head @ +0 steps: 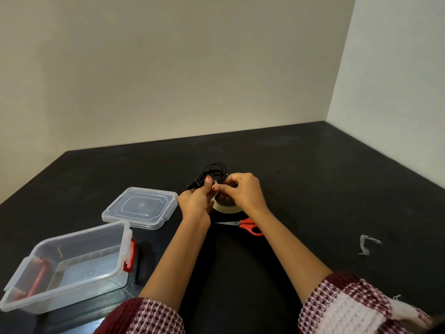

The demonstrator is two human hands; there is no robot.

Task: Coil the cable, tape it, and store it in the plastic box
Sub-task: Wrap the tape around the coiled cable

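Note:
A thin black cable, wound into a small coil, is held up over the middle of the black table. My left hand grips the coil at its lower left, with the plug ends sticking out to the left. My right hand pinches a small clear piece of tape against the coil. A roll of clear tape lies on the table right under my hands, partly hidden. The clear plastic box with red latches stands open at the front left.
The box's clear lid lies flat behind the box. Red-handled scissors lie just in front of the tape roll, blades pointing left. A crumpled scrap of clear tape rests at the right. Walls close the table's far side and right.

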